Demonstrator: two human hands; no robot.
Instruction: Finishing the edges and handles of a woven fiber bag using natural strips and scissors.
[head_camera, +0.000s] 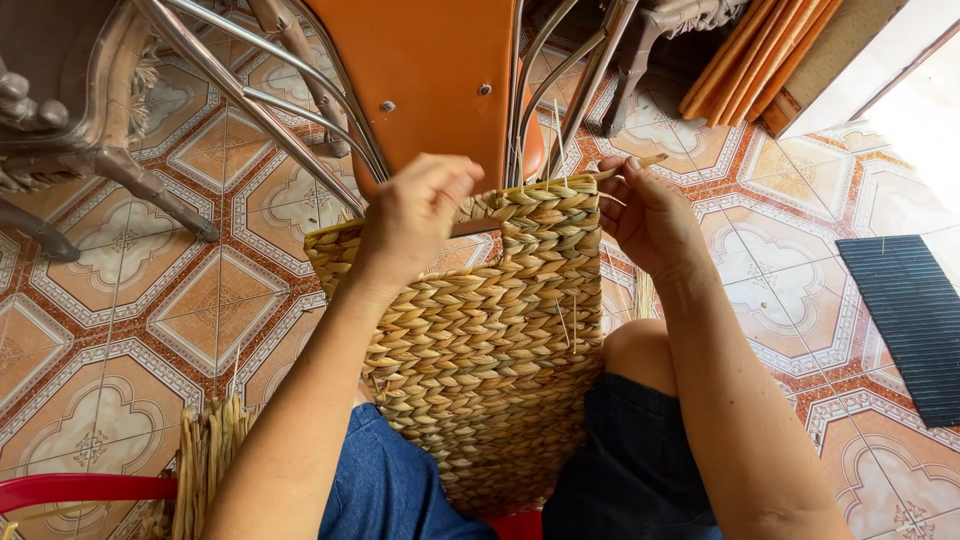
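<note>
She has the woven straw panel (490, 340) stood up between her knees, top edge level with both hands. To work this row well I'd keep the strand taut and press each turn snug against the braid below, so the edge stays even. Left hand (415, 215) curls over the upper rim, fingers closed, pinching the weave. Right hand (650, 215) sits at the panel's far corner, fingers bent around a loose straw strand (640, 163). Both forearms reach forward, wrists cocked inward. Loose straw (205, 460) lies beneath her left elbow.
</note>
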